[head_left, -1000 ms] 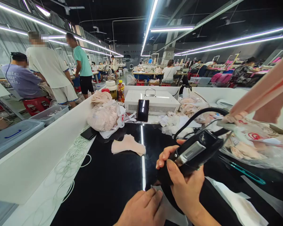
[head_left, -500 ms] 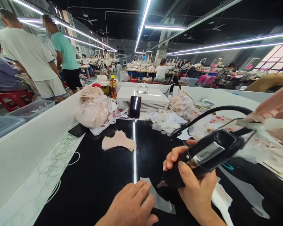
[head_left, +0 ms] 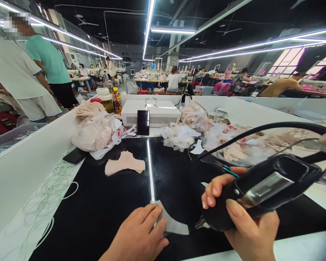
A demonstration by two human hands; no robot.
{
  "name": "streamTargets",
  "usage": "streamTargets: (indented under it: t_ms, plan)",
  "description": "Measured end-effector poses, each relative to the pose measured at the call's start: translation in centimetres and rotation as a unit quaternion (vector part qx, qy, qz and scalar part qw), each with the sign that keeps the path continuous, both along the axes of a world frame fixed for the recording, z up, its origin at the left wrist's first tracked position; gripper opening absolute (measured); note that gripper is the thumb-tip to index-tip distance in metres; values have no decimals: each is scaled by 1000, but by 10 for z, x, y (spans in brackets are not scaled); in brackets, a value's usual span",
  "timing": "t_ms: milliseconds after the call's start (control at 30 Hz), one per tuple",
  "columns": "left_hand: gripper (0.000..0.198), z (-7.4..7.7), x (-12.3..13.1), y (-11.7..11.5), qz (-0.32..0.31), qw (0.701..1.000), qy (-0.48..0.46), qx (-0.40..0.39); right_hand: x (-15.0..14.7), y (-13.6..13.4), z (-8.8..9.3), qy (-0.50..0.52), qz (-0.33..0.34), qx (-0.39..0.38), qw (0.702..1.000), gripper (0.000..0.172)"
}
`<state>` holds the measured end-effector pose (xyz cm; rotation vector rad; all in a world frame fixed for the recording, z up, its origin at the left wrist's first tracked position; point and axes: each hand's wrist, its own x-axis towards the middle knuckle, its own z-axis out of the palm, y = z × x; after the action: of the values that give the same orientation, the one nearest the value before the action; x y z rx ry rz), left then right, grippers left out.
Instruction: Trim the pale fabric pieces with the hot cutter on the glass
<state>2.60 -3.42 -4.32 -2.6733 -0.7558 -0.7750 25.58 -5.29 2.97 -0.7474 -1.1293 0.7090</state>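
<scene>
My right hand (head_left: 244, 221) is wrapped round a black corded hand tool (head_left: 263, 188) with a metal plate on its side. The tool's tip points down and left, close to a thin pale piece of material (head_left: 172, 223) lying on the glossy black table (head_left: 111, 203). My left hand (head_left: 137, 235) lies flat with fingers stretched out, pressing on the near edge of that piece. A thick black cable (head_left: 258, 128) arcs from the tool's rear over the table. A folded skin-coloured fabric piece (head_left: 125, 163) rests further back on the left.
A white box-shaped machine (head_left: 152, 112) stands at the back with a dark phone (head_left: 143, 122) leaning against it. Bags of pink fabric (head_left: 93, 132), paper scraps (head_left: 179, 136), teal-handled scissors (head_left: 225, 167) and white elastic loops (head_left: 46, 195) surround the work area. People stand at the left.
The view has swung so the tool and my right hand sit further right and closer. My left hand has slid right along the pale piece, still pressing it.
</scene>
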Motion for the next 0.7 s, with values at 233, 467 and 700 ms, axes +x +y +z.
streamTargets:
  t_ms: [233, 467, 700]
  plan:
    - [35, 2, 2, 3, -8, 1000, -20, 22, -13, 4, -8, 4, 32, 14, 999, 39]
    - [29, 10, 13, 3, -47, 998, -47, -8, -13, 3, -8, 14, 31, 7, 999, 41]
    - [31, 12, 34, 9, -70, 988, -21, -138, -13, 3, -11, 7, 21, 3, 1000, 40]
